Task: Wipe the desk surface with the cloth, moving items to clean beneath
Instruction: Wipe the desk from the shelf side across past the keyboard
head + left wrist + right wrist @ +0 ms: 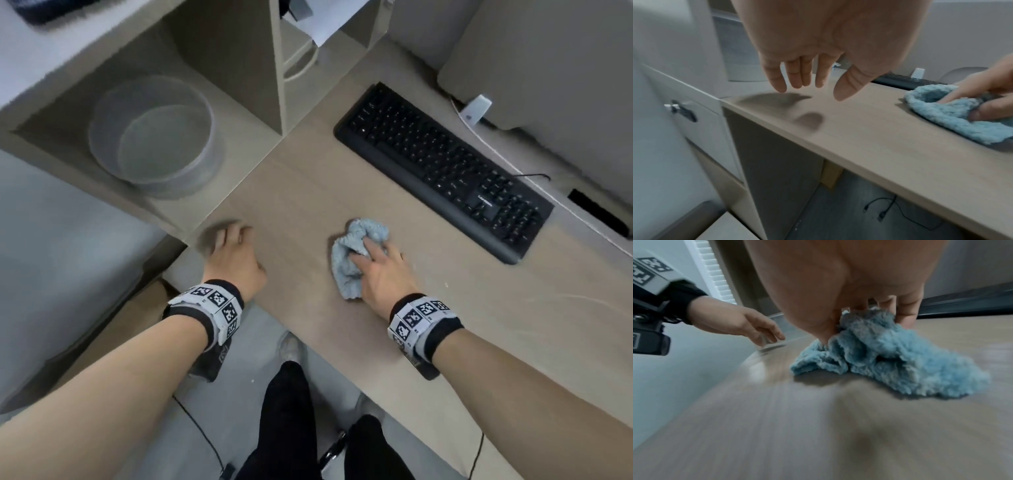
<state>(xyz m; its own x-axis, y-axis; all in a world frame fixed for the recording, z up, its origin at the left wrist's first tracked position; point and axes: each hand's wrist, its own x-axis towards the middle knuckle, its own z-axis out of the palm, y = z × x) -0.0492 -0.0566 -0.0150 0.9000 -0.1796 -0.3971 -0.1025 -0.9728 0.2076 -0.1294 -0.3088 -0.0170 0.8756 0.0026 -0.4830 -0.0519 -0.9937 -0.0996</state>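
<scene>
Head view is showing the right hand (pixel 380 274) gripping a crumpled blue cloth (pixel 356 253) at the middle of the frame, fingers curling into its folds and pressing it onto the wooden desk (pixel 308 192). In the right wrist view the thumb and fingers (pixel 908 309) are pinching the bunched cloth (pixel 890 356) while most of it is lying on the desk. The left hand (pixel 233 257) is hovering just above the desk near its left edge, left of centre in the frame, holding nothing; in the left wrist view its fingers (pixel 795 73) are hanging loose and slightly spread over their own shadow. A black keyboard (pixel 442 168) is lying in the upper right, apart from the cloth. A clear round tub (pixel 154 133) is sitting in the shelf at upper left.
</scene>
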